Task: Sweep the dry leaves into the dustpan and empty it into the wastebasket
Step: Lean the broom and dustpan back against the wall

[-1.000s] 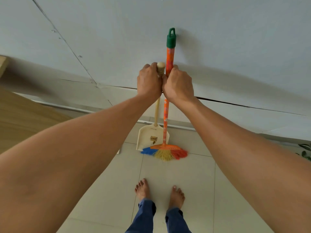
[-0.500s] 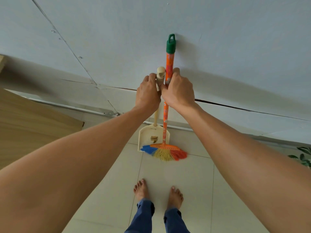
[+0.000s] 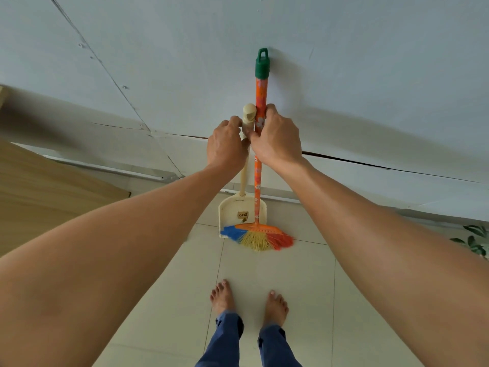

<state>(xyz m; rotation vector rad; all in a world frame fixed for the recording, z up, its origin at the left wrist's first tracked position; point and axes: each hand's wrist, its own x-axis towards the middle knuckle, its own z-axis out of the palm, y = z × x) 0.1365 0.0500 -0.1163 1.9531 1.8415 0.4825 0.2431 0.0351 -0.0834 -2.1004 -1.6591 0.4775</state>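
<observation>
Item 1. Broom [image 3: 261, 102]: orange flowered handle, green cap with a hanging loop, and a fan of blue, yellow and red bristles. It stands upright against the pale wall [image 3: 370, 75], with its bristles on the tiled floor [image 3: 280, 271].

Item 2. Dustpan [image 3: 235, 210]: cream plastic with a long handle ending in a knob and a small label on the pan. It stands upright just left of the broom, handles side by side, and the broom's bristles overlap the pan's lower edge.

Item 3. Left hand [image 3: 226, 147]: fingers [image 3: 232, 122] clenched round the dustpan handle just below the knob.

Item 4. Right hand [image 3: 275, 144]: fingers [image 3: 270, 109] wrapped round the broom handle at about the same height, touching the left hand.

Item 5. Bare feet [image 3: 222, 298] below blue trousers [image 3: 227, 337], on the floor in front of the broom.

Item 6. Wooden panel [image 3: 39, 186], far left.

Item 7. Green plant leaves [image 3: 473, 239], right edge.
</observation>
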